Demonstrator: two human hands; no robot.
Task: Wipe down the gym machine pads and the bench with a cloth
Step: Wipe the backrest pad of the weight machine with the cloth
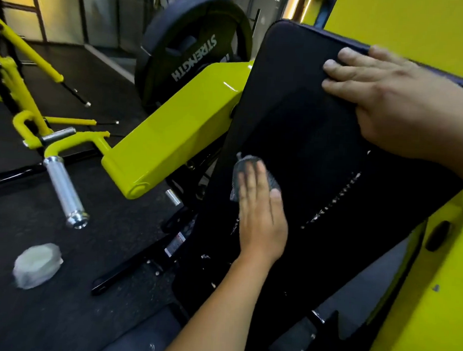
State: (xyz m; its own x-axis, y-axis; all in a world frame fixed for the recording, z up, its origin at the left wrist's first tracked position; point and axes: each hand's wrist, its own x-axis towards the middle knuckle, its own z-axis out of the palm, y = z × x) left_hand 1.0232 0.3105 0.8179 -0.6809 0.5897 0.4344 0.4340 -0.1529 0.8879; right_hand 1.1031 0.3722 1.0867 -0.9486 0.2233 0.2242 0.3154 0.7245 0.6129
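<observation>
Flat under left fingers [254,188], cloth [272,182], pad [310,131]

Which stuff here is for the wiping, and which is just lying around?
For the wiping: cloth, black pad, left hand, right hand.
Lying around: weight plate, silver peg, white roll on the floor.

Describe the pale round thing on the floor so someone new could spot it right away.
Start at the big black weight plate marked STRENGTH and follow the yellow machine arm down to the shiny metal peg. Just below the peg, on the dark rubber floor, lies a squat whitish round container, the only pale thing there.
</observation>
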